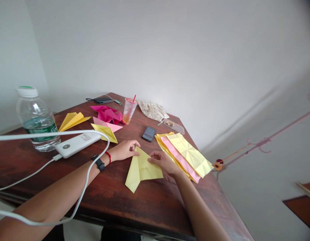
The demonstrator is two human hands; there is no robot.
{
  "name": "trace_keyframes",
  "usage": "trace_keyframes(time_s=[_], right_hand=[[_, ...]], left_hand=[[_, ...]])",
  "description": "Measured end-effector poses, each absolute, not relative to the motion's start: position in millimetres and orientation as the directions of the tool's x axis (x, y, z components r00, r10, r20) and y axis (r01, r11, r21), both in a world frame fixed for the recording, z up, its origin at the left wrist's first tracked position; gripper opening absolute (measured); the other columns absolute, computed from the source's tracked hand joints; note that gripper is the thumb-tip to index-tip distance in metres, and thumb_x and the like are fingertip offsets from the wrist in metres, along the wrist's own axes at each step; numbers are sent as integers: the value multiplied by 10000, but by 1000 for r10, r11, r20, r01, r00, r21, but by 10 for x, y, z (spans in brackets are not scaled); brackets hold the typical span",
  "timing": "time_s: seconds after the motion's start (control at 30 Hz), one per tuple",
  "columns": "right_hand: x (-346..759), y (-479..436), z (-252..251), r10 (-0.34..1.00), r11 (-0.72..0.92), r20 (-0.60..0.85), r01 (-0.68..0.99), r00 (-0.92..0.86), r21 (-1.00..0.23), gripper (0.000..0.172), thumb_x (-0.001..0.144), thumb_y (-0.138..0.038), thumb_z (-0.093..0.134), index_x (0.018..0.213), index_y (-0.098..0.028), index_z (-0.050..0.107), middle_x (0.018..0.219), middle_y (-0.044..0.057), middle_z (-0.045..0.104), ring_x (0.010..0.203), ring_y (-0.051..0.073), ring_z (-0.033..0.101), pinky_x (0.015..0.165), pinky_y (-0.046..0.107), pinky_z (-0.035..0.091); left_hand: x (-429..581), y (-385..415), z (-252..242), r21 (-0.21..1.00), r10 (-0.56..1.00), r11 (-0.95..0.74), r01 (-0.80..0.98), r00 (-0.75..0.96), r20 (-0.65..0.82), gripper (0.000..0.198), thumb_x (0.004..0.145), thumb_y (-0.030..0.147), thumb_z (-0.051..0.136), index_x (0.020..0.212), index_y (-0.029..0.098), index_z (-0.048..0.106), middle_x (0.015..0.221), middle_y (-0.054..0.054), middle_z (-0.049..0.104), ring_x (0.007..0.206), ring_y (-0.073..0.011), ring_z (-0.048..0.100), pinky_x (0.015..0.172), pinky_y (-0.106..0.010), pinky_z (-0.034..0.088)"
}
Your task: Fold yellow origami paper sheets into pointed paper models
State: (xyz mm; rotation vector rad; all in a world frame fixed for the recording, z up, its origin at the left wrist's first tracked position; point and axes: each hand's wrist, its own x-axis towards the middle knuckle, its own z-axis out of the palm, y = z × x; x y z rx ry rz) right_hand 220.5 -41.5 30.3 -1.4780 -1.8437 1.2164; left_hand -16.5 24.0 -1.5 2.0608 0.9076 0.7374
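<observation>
A partly folded sheet of pale yellow paper (150, 169) lies between my hands near the front of the dark wooden table (114, 204). One flap is folded over along its left side, and the narrow tip points away from me. My left hand (126, 150), with a black watch and a red string at the wrist, pinches the paper's far tip. On the right edge, my right hand (163, 162) grips the sheet between thumb and fingers. Creased yellow paper (191, 150) and pink paper (180, 156) lie stacked just beyond my right hand.
Folded paper shapes in yellow (73, 120), magenta (107, 114) and pink (114, 127) lie left. A water bottle (36, 117), a white power bank (78, 144) and a looping white cable (88, 180) are nearby. Farther back stand a drink cup (129, 110) and a phone (149, 134).
</observation>
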Motion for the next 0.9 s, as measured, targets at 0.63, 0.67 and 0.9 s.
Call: trace_keyframes(time_s=[0.63,0.67,0.9], right_hand=[[2229,-298,187,997,82,62,689,-54,-720,138,758,-163,619,845,-167,725,671,4,675,603,142,584,540,234,397],[2222,-304,204,995,91,85,692,-43,-716,124,758,-173,628,833,-167,726,674,6,678,611,144,586,550,238,401],[2224,-297,257,989,91,138,539,48,-837,132,793,-280,662,816,-168,727,769,34,722,720,176,630,641,265,449]], left_hand=[[-229,144,165,333,722,-649,685,692,-17,712,746,640,731,1329,239,652,1535,-131,461,1430,-370,382,1145,-471,335],[-234,129,186,319,718,-644,695,694,-63,795,734,670,721,1391,240,597,1580,-137,392,1466,-379,319,1159,-487,307],[-217,92,180,317,719,-607,729,674,-173,923,799,695,622,1548,228,353,1657,-156,163,1530,-388,95,1173,-562,214]])
